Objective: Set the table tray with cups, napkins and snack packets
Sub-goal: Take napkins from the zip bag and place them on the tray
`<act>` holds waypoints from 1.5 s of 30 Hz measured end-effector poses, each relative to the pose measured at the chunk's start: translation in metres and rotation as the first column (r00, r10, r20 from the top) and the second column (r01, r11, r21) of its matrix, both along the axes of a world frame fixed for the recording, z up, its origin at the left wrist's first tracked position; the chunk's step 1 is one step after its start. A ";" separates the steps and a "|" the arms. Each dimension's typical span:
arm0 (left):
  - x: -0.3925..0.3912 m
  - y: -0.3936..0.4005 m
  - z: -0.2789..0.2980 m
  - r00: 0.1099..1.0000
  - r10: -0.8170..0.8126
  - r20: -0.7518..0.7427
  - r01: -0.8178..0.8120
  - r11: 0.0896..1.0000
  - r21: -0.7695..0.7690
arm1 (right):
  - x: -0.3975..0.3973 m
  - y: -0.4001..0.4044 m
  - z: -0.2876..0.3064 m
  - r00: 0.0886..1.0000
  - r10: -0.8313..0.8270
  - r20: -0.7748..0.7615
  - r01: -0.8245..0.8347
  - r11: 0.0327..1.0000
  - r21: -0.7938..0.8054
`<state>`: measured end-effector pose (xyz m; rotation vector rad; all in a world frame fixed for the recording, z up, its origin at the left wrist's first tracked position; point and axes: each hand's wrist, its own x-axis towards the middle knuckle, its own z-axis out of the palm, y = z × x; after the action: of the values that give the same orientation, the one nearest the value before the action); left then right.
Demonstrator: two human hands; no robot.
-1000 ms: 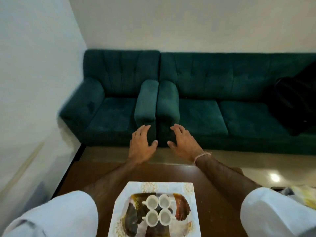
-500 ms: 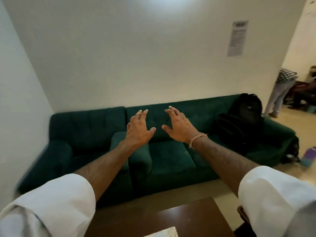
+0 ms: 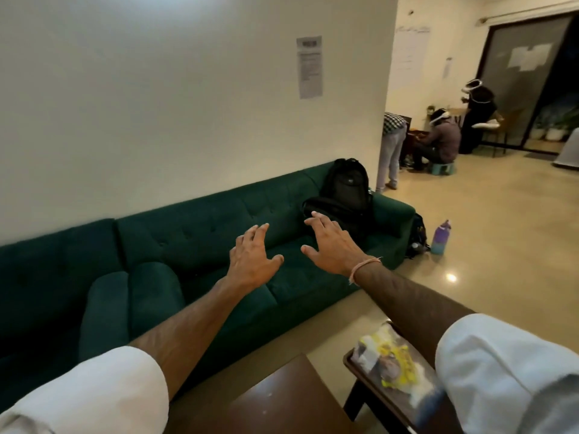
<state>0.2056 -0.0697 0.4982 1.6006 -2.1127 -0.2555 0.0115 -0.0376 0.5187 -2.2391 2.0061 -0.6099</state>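
Observation:
My left hand (image 3: 252, 258) and my right hand (image 3: 332, 245) are stretched out in front of me at arm's length, fingers spread, holding nothing, in the air over the green sofa (image 3: 194, 245). A yellow and white snack packet (image 3: 391, 364) lies on a small dark side table (image 3: 369, 393) at the lower right, partly behind my right sleeve. A corner of the brown table (image 3: 282, 399) shows at the bottom. The tray and its cups are out of view.
Two black backpacks (image 3: 344, 195) sit on the sofa's right end. A purple bottle (image 3: 440, 238) stands on the floor beside it. Three people (image 3: 438, 139) are busy in the far room at the right. Open tiled floor (image 3: 501, 245) lies to the right.
The view has swung up and to the right, away from the tray with cups. Both hands stayed spread and empty. The side table with the snack packet has come into view.

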 end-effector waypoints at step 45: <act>-0.426 0.066 -0.518 0.967 0.051 -0.251 0.068 0.893 0.444 | -0.364 0.049 -0.572 0.809 -0.539 0.234 0.286 0.709 0.645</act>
<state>-0.2204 -0.0042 -0.0203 1.6903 -1.9472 -0.9655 -0.3526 0.0116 -0.0537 -1.1809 2.0989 -0.3614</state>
